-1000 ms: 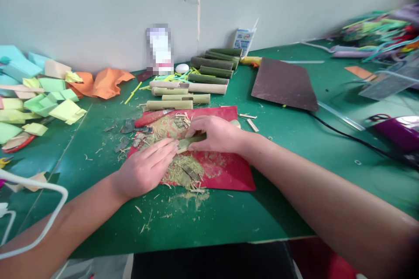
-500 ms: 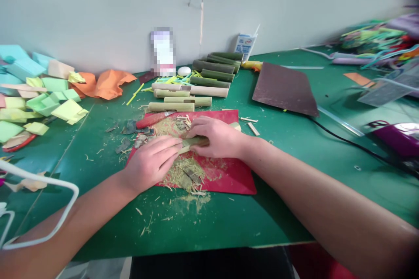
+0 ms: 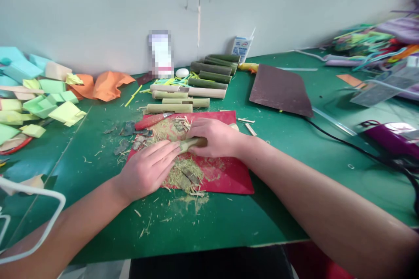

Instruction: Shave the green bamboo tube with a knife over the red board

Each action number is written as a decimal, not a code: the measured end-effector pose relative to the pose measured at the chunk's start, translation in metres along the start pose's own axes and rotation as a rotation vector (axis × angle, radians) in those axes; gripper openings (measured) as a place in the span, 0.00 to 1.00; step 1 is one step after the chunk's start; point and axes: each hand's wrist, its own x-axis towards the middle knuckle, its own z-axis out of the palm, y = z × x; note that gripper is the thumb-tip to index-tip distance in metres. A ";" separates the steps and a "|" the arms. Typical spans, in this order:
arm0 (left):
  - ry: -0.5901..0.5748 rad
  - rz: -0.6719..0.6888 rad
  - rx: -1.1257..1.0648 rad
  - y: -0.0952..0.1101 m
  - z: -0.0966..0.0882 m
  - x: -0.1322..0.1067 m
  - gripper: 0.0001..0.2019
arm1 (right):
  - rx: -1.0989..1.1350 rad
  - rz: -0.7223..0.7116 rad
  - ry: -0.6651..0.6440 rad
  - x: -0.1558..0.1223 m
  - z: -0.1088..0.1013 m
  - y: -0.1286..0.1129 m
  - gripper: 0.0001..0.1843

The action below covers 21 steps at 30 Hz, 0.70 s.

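Over a red mat [image 3: 234,178] on the green table, both hands are on one pale green bamboo tube [image 3: 189,144]. My left hand [image 3: 152,163] lies with its fingers closed over the tube's left part; whether anything is under the fingers is hidden. My right hand [image 3: 212,137] grips the tube further right, and a pale end shows beyond the knuckles. Shavings and powder [image 3: 185,172] cover the mat around the hands. A red-handled knife [image 3: 152,121] rests at the mat's upper left edge, near torn dark grey scraps [image 3: 127,129].
Behind the mat lie peeled bamboo tubes [image 3: 170,108] and darker green ones [image 3: 211,68]. A phone [image 3: 160,54] and a drink carton [image 3: 241,48] lean by the wall. Folded paper pieces [image 3: 42,91] are heaped left; a brown board [image 3: 281,89] and purple device [image 3: 393,137] are right.
The view has shifted slightly. Both hands stay on the bamboo tube; the left has slid a little, and the tube seems slightly turned, showing more of its surface between the hands.
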 end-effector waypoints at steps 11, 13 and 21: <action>0.063 -0.196 -0.179 0.000 0.003 0.005 0.14 | 0.003 -0.022 -0.005 -0.002 0.002 -0.003 0.03; 0.083 -0.224 -0.211 0.001 0.003 0.008 0.12 | 0.002 -0.023 -0.015 -0.002 0.002 -0.005 0.03; 0.058 -0.234 -0.240 0.004 0.000 0.004 0.13 | 0.012 -0.035 -0.020 -0.003 0.003 -0.004 0.06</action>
